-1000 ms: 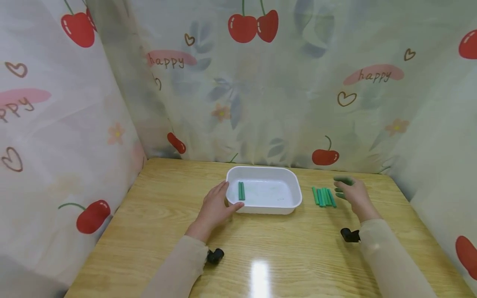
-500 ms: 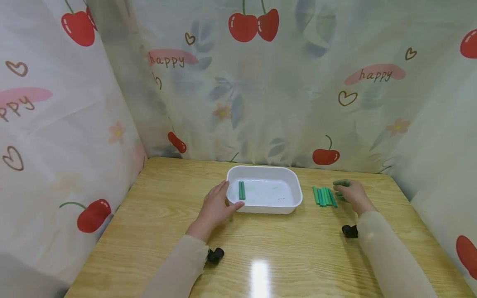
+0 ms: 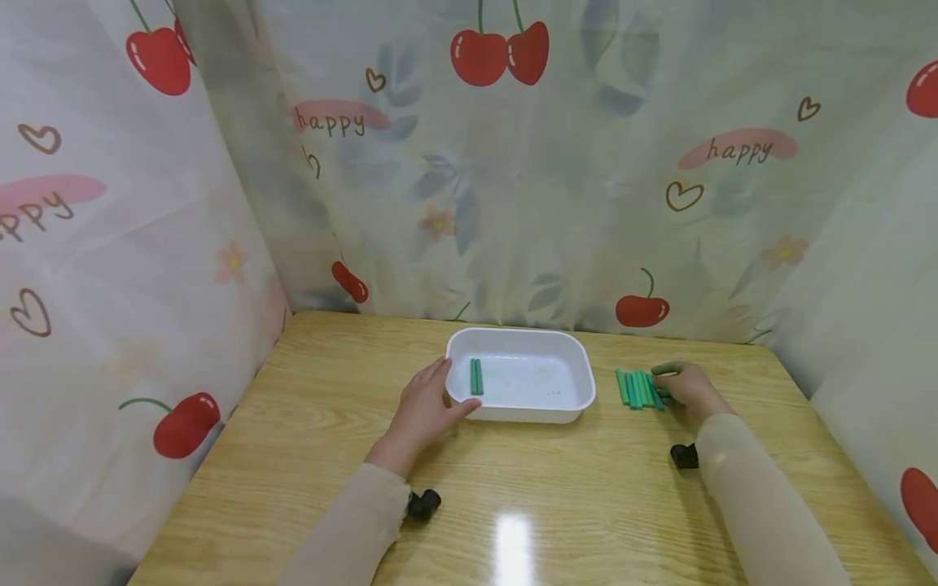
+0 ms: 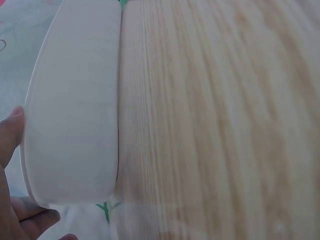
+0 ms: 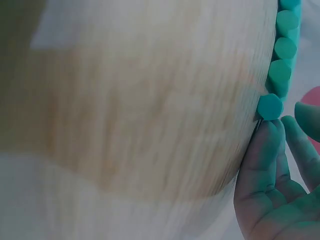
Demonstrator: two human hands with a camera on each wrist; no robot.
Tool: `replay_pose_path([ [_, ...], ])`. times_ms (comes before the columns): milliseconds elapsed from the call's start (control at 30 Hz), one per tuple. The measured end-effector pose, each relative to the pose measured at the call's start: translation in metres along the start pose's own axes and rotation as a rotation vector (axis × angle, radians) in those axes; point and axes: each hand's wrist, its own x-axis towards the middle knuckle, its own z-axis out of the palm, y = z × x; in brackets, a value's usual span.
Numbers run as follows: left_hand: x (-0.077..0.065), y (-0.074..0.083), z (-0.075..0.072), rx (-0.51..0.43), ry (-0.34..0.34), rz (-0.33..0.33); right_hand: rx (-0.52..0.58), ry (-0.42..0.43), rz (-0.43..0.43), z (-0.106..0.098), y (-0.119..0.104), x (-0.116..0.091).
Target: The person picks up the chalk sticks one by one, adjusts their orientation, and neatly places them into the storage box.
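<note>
In the head view my left hand (image 3: 423,409) holds the near left corner of a white plastic basin (image 3: 529,413), thumb on the front rim and fingers along the left side. Two dark green chalk sticks (image 3: 476,378) lie side by side inside it, toward the left. Right of the basin, a row of several green chalk sticks (image 3: 636,390) lies on the table. My right hand (image 3: 689,387) is at the row's right end. In the right wrist view its green-smudged fingertips are right at the outermost chalk stick (image 5: 270,107), with the thumb apart from it.
Everything rests on a wood-grain table (image 3: 572,496). A cherry-patterned curtain (image 3: 528,203) stands behind the table and along both sides. A small black camera (image 3: 423,505) sits at the left wrist and another black camera (image 3: 685,456) at the right.
My right hand has come down and left to the row's end, its fingers drawing nearer the last chalk stick. The left hand and the basin stay in place.
</note>
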Motion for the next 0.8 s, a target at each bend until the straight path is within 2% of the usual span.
replay_pose_path([
  [200,0.001,-0.001,0.001,0.011,-0.007,-0.006,-0.040,0.000,-0.016,0.003,-0.003,-0.001],
  [633,-0.001,0.002,0.000,0.008,-0.004,-0.007,-0.264,-0.018,-0.059,0.002,-0.011,-0.002],
  [800,-0.001,0.002,0.000,0.011,0.001,-0.003,-0.223,-0.025,-0.042,0.000,-0.011,-0.006],
])
